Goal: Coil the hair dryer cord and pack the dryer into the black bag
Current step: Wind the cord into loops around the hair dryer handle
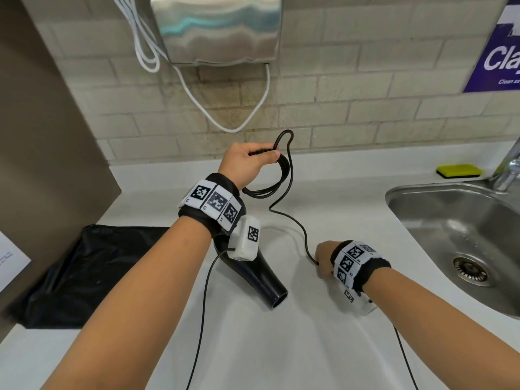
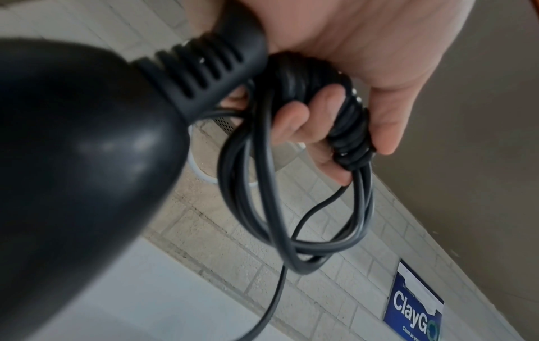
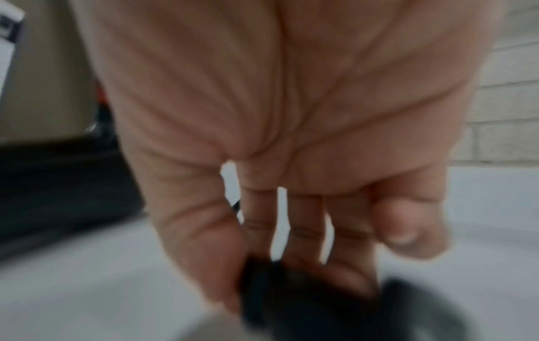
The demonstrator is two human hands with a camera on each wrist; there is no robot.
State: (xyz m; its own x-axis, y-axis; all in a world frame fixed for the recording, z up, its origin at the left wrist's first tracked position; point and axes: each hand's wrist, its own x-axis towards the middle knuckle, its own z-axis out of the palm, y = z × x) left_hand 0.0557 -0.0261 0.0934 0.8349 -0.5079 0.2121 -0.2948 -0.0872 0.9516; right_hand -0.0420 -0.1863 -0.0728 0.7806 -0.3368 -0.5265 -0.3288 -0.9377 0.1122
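Observation:
My left hand (image 1: pixel 261 154) is raised above the white counter (image 1: pixel 281 347) and grips several loops of the black cord (image 1: pixel 270 190). In the left wrist view the fingers (image 2: pixel 294 120) curl round the bundled loops (image 2: pixel 350 124), and the ribbed cord end of the black hair dryer (image 2: pixel 72 150) runs up into the palm. The dryer (image 1: pixel 253 274) sits below my left wrist, nozzle pointing down-right. A loose stretch of cord (image 1: pixel 292 215) trails to my right hand (image 1: pixel 322 258), low at the counter, which pinches a dark, blurred plug end (image 3: pixel 291 300). The black bag (image 1: pixel 92 263) lies flat at the left.
A steel sink (image 1: pixel 416 204) with a faucet (image 1: pixel 509 167) and a yellow sponge (image 1: pixel 460 170) is at the right. A metal hand dryer (image 1: pixel 216 29) with a white cable (image 1: pixel 233 128) hangs on the tiled wall. A purple sign (image 1: pixel 501 52) is at the far right.

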